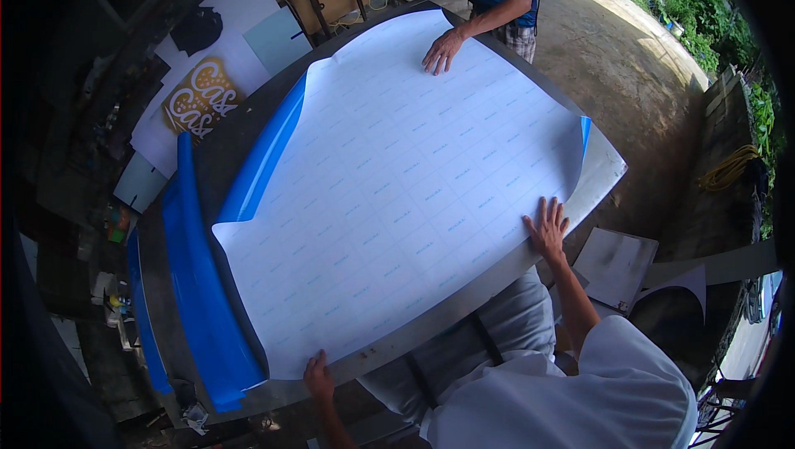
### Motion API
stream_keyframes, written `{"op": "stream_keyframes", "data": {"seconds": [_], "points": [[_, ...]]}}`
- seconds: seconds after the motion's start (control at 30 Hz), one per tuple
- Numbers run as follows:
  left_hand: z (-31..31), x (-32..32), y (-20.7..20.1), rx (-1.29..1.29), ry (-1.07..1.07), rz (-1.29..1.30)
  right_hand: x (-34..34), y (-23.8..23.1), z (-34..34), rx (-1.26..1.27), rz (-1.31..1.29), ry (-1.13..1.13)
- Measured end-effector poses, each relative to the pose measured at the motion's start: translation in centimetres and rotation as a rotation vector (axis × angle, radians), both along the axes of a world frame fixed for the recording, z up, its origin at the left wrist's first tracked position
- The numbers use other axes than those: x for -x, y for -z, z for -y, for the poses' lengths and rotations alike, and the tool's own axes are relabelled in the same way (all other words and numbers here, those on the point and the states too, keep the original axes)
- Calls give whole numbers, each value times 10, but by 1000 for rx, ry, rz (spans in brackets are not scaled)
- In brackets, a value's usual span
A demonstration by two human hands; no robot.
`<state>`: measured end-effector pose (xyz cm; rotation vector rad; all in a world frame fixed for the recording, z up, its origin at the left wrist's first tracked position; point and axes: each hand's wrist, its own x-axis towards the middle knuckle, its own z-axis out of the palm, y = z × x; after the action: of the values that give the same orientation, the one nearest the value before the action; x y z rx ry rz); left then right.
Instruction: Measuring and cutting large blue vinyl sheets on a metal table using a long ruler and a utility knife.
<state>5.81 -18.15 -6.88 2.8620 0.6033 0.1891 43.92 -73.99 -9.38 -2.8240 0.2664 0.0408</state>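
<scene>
White sheet (397,184), its blue underside showing where the left and right edges curl, covers much of the table (609,171). The right hand (546,231) lies on it, fingers spread, at the table's near edge toward the right corner. The left hand (319,378) touches the sheet's near border farther left; whether it pinches cannot be told. A co-worker's hand (444,50) rests spread toward the table's far edge. A blue strip (195,283) lies along the table's left side.

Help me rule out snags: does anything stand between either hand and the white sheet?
Nothing visible does: the right hand meets the edge of the white sheet, as does the left hand, farther left.
</scene>
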Motion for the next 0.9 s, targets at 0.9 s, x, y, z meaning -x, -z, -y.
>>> {"op": "stream_keyframes", "data": {"seconds": [0.9], "points": [[-39,-34,-37,69,-90,-60,59,-43,15,39,-72,-107]]}}
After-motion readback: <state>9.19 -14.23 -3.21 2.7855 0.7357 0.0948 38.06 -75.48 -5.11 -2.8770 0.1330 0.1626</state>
